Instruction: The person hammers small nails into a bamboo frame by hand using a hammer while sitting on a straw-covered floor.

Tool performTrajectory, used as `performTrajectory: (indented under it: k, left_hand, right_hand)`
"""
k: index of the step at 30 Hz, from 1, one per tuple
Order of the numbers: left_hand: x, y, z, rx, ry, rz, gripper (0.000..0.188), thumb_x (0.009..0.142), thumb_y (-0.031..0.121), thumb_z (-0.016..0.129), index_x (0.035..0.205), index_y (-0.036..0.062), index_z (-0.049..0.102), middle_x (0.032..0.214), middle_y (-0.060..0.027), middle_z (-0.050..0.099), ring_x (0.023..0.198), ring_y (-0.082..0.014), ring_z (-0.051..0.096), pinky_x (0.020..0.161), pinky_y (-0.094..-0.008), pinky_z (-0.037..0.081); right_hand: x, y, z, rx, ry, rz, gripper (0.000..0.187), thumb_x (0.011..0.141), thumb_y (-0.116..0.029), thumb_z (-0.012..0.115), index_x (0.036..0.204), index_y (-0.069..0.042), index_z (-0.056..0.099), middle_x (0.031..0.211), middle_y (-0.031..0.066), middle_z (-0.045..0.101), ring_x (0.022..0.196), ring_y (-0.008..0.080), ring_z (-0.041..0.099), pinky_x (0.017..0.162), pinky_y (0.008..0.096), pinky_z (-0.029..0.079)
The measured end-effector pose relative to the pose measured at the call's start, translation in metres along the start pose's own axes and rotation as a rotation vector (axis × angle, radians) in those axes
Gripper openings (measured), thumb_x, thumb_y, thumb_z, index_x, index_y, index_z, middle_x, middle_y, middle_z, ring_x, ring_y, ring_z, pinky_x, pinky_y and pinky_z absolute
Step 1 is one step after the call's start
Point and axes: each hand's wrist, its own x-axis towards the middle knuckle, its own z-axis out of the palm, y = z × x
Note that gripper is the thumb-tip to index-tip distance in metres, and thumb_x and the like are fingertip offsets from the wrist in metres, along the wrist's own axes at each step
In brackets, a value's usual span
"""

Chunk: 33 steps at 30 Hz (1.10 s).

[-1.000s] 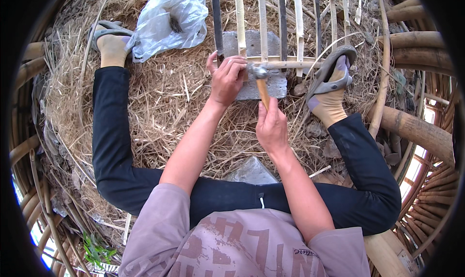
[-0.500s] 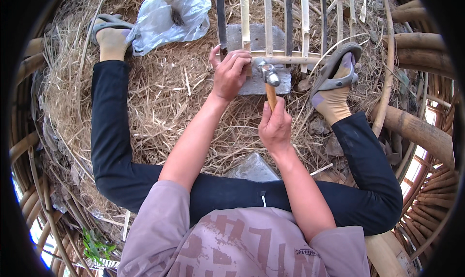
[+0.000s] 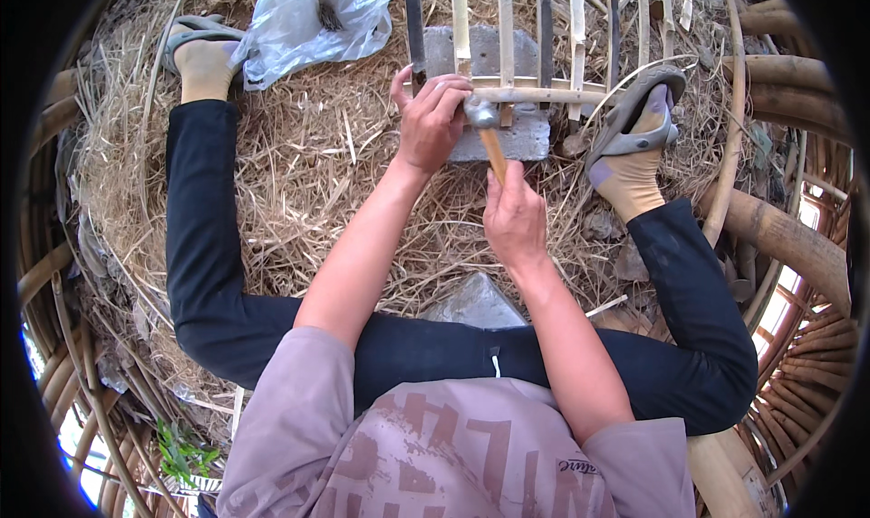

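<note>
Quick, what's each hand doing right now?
Left hand: bent at the crosspiece; its grip cannot be told.
Right hand: closed, holding the hammer.

A mauve short-sleeved shirt point(image 3: 453, 468) is bearing a darker block print point(image 3: 358, 468), black trousers point(image 3: 204, 219) are showing a white drawstring point(image 3: 496, 365), and grey sandals point(image 3: 645, 141) are strapping over tan-and-lilac socks point(image 3: 633, 187)

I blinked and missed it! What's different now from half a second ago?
The hammer in the right hand was tipped up; its head has swung forward and left, back to the crosspiece beside the left hand. Nothing was picked up or let go. The left hand stays at the crosspiece, and the plastic bag stays put.
</note>
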Motion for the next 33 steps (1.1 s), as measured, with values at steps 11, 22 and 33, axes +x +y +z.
performTrajectory:
  k: [11,22,33]
  left_hand:
    - [-0.003,-0.004,0.0,-0.036,0.017,-0.011,0.015,0.083,0.006,0.075,0.092,0.0155,0.067,0.1,0.0057,0.074,0.105,-0.0118,0.07,0.117,-0.049,0.019]
    - [-0.002,-0.002,-0.001,-0.056,0.004,-0.03,0.017,0.081,0.002,0.073,0.093,0.0138,0.07,0.103,0.0032,0.076,0.108,-0.0155,0.071,0.117,-0.0474,0.019]
    - [-0.008,-0.002,0.002,-0.033,0.015,-0.017,0.012,0.086,0.008,0.075,0.093,0.0155,0.069,0.103,0.0055,0.075,0.105,-0.0123,0.071,0.117,-0.0489,0.019]
  right_hand:
    - [0.014,0.002,0.001,-0.011,-0.084,0.069,0.016,0.103,-0.013,0.057,0.107,0.0,0.05,0.071,0.0257,0.065,0.064,0.0458,0.068,0.051,0.052,0.053]
    - [0.008,0.003,0.002,0.028,0.042,-0.018,0.013,0.103,-0.011,0.057,0.107,0.0,0.051,0.068,0.0211,0.064,0.062,0.0428,0.069,0.05,0.0496,0.054]
    - [0.013,-0.001,-0.004,-0.028,-0.048,0.02,0.015,0.104,-0.013,0.056,0.103,0.0,0.049,0.067,0.0218,0.064,0.06,0.0424,0.069,0.047,0.0482,0.054]
